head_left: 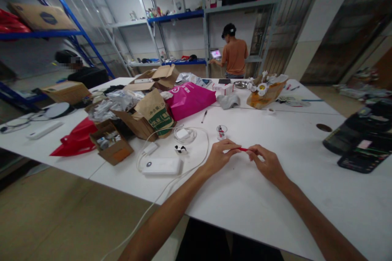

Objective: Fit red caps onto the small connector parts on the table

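Both my hands rest on the white table [251, 195] near its front edge. My left hand [221, 154] and my right hand [266, 162] pinch the two ends of a small thin red object [243, 149] held between them. Fingers of both hands are closed on it. A small clear cup [221, 131] with small items inside stands just behind my left hand. A white power bank [161, 166] with a white cable [185, 134] lies to the left.
Brown cardboard boxes [113, 147], a brown paper bag [156, 116], a pink bag [190, 98] and a red bag [76, 138] clutter the left. A black pen [204, 116] lies mid-table. Dark devices [361, 142] sit at right. One person stands at the shelves [234, 53]; another sits at left [82, 73].
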`<state>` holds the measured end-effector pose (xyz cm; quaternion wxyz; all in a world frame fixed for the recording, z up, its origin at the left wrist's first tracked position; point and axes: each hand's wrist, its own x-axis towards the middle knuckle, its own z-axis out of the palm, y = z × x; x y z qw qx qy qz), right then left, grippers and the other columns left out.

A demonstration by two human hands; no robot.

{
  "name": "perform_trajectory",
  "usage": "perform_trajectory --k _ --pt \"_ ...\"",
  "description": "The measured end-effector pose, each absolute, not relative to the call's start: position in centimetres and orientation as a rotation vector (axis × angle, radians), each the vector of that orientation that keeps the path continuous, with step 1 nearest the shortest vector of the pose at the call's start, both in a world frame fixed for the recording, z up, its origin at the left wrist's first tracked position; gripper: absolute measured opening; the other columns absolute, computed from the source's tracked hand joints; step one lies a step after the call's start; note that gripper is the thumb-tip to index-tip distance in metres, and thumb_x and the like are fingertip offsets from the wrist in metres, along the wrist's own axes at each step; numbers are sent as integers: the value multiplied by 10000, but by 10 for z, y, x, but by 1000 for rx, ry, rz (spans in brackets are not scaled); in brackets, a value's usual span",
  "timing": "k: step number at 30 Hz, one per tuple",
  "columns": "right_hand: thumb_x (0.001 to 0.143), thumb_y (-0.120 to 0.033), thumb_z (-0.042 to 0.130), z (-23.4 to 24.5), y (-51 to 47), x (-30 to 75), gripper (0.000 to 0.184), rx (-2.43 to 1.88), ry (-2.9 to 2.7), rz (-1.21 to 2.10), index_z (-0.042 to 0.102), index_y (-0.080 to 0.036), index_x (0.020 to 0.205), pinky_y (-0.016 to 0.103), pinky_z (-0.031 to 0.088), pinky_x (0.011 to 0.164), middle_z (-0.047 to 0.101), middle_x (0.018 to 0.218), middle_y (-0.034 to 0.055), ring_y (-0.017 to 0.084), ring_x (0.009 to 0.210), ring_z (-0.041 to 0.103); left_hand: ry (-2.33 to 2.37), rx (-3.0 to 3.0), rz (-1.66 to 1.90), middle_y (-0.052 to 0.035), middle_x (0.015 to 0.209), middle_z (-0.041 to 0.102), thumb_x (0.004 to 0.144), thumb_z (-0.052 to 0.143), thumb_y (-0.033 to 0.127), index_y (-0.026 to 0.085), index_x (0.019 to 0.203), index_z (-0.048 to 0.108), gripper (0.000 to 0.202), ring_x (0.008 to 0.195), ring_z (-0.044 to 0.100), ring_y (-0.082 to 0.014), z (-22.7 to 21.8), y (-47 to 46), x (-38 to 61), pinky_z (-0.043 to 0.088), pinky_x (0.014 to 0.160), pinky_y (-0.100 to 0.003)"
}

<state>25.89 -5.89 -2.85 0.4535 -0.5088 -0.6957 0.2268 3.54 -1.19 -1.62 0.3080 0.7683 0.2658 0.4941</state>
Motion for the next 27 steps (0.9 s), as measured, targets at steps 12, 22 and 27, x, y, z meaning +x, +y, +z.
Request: perform_trajectory --k 12,22,27 --pt "1055 -728 448 -29 -60 252 658 -1320 -1575 906 516 -203 664 272 356 607 491 602 -4 98 572 441 604 2153 1369 -99 967 772 1029 729 328 232 1180 855 219 841 729 -169 -25 -12 35 592 756 -284" --pt "974 -788 566 -21 -60 230 658 -1149 -1255 1267 364 -234 680 276 319 546 332 593 -53 84 538 335 566 2343 1424 -94 982 764 1058 676 248 240 1217 820 214 911 730 -174 -27 -7 28 615 833 -320" --pt "971 -785 577 15 -26 232 610 -1257 -1544 910 623 -198 811 272 411 610 561 651 3 113 599 504 756 2064 1617 -139 1303 740 993 775 384 247 1405 722 437 1180 719 -246 -4 2 17 603 1045 -429"
